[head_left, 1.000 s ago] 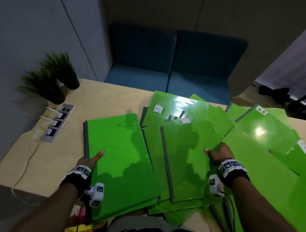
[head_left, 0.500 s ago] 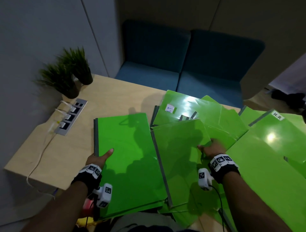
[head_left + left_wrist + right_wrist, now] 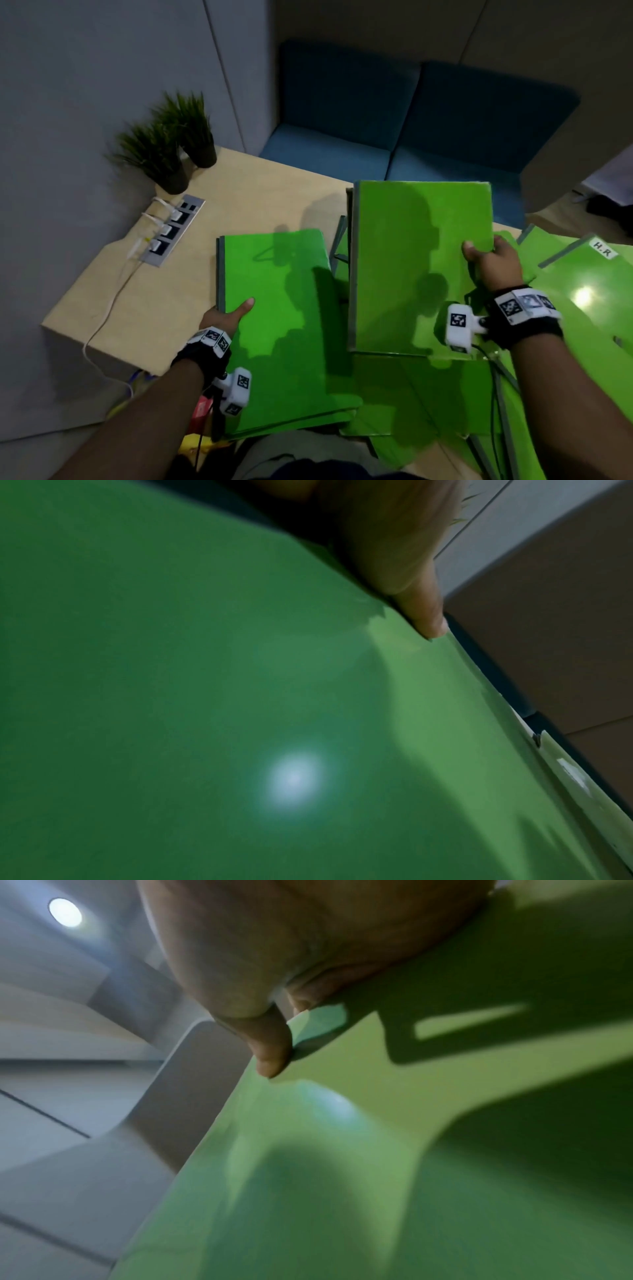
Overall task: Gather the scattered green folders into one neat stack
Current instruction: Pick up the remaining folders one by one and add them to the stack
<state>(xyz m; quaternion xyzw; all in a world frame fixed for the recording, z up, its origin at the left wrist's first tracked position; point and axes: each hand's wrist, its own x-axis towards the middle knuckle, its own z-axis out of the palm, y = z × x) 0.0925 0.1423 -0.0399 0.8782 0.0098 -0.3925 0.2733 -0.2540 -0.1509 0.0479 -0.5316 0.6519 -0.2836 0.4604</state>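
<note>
One folder (image 3: 411, 260) is clamped by the right grip (image 3: 493, 263); the stack (image 3: 274, 308) is pinched at its edge by the left grip (image 3: 226, 315).

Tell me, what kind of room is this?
Probably an office meeting nook. A wooden table has a built-in power socket strip, blue cushioned seats stand behind it, and one green folder is labelled H.R.

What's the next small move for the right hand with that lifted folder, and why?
Probably carry it left and lay it on the stack the left hand holds, spine to spine. The right hand grips the lifted folder by its right edge, clear of the scattered folders, and its grey spine already faces left like the stack's.
</note>
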